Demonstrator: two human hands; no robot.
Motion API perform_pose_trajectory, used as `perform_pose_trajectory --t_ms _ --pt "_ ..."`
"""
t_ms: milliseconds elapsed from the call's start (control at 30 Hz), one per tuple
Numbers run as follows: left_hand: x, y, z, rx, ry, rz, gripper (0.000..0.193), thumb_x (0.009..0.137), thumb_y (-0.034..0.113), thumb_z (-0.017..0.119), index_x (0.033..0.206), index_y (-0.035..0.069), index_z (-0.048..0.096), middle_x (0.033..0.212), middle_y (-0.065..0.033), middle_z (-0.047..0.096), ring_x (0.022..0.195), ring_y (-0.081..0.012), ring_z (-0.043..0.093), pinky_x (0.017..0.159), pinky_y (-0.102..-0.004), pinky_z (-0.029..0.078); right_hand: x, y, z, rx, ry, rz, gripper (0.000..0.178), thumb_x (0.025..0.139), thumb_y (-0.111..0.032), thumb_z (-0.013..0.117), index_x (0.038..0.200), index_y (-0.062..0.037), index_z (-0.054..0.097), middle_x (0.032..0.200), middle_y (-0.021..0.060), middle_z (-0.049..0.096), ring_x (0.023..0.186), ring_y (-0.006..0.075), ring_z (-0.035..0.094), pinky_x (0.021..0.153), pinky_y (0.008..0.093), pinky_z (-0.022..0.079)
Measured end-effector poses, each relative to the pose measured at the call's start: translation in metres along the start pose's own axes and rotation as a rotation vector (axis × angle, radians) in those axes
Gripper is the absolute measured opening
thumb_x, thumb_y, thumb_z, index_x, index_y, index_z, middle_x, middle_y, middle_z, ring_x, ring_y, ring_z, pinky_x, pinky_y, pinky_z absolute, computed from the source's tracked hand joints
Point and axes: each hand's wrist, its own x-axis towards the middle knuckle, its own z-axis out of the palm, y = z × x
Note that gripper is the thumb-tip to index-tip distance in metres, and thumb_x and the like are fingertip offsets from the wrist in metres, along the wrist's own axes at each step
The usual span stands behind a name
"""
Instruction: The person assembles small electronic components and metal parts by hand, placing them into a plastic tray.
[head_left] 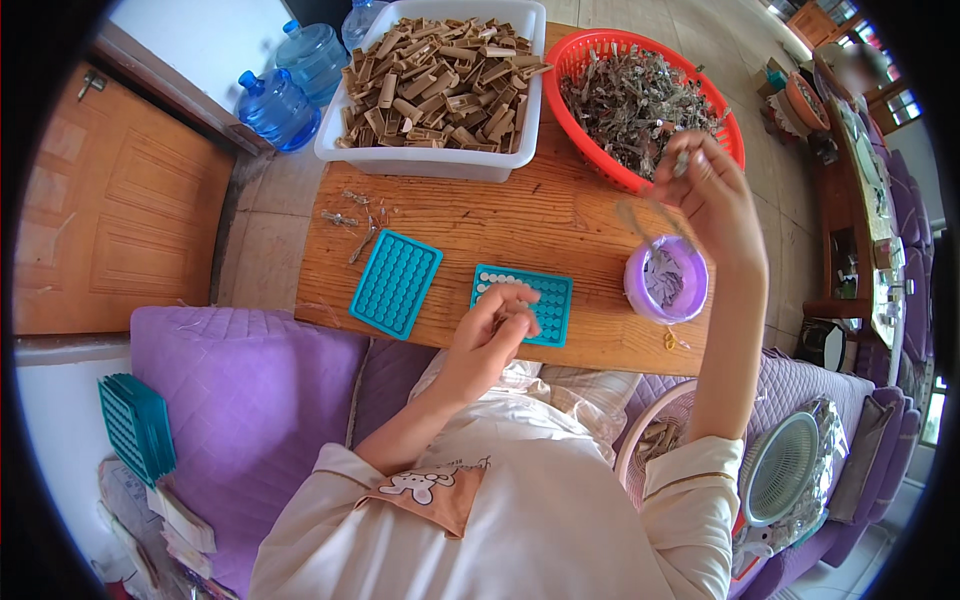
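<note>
The table [560,215] is bare, grainy wood; the two teal trays [395,283] look like matt moulded plastic, as do the red basket [590,55] and glossy purple cup [640,290].

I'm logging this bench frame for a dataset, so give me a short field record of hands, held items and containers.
Left hand: rests on the teal grid tray, fingers curled; grip unclear
Right hand: raised, pinching a small grey piece
Below right hand: purple cup with grey bits
Second teal grid tray: lies untouched, to the left
Red basket: grey metal pieces
White bin: tan tubes
Surface: wooden table
</note>
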Motion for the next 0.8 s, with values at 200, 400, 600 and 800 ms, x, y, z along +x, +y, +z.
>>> perform_pose_trajectory --t_ms 200,400,600,800 --pt "0.022 0.029 0.034 0.075 0.05 0.358 0.048 0.081 0.027 0.055 0.117 0.003 0.035 0.083 -0.0055 0.052 0.083 -0.0076 0.045 0.064 -0.0188 0.039 -0.047 0.037 0.052 0.082 0.016 0.131 0.017 0.087 -0.02 0.043 0.092 -0.0033 0.046 0.08 0.0076 0.056 0.068 0.0157 0.059 0.064 0.0244 0.048" --pt "0.031 0.024 0.031 0.131 0.033 0.287 0.057 0.075 0.033 0.062 0.116 0.002 0.039 0.079 -0.0018 0.051 0.069 -0.003 0.046 0.056 -0.0146 0.037 -0.072 0.058 0.065 0.072 -0.008 0.191 0.022 0.085 -0.024 0.048 0.091 -0.0033 0.048 0.083 0.0004 0.052 0.073 0.0076 0.052 0.065 0.0227 0.045" --pt "0.029 0.015 0.032 0.215 0.02 0.223 0.035 0.076 0.015 0.062 0.105 0.005 0.044 0.076 0.0003 0.05 0.065 -0.003 0.044 0.057 -0.0161 0.037 -0.079 0.07 0.075 0.087 0.134 0.155 0.016 0.085 -0.017 0.049 0.089 -0.0016 0.048 0.08 0.0006 0.052 0.073 0.0064 0.049 0.066 0.0211 0.043" --pt "0.033 0.005 0.03 -0.085 -0.023 0.19 0.031 0.077 0.01 0.059 0.104 0.007 0.043 0.081 0.0005 0.047 0.065 -0.0014 0.043 0.055 -0.0145 0.036 -0.082 0.077 0.082 0.064 0.318 0.06 0.011 0.085 -0.012 0.048 0.089 -0.001 0.048 0.08 0.0016 0.052 0.073 0.0076 0.05 0.068 0.0219 0.042"
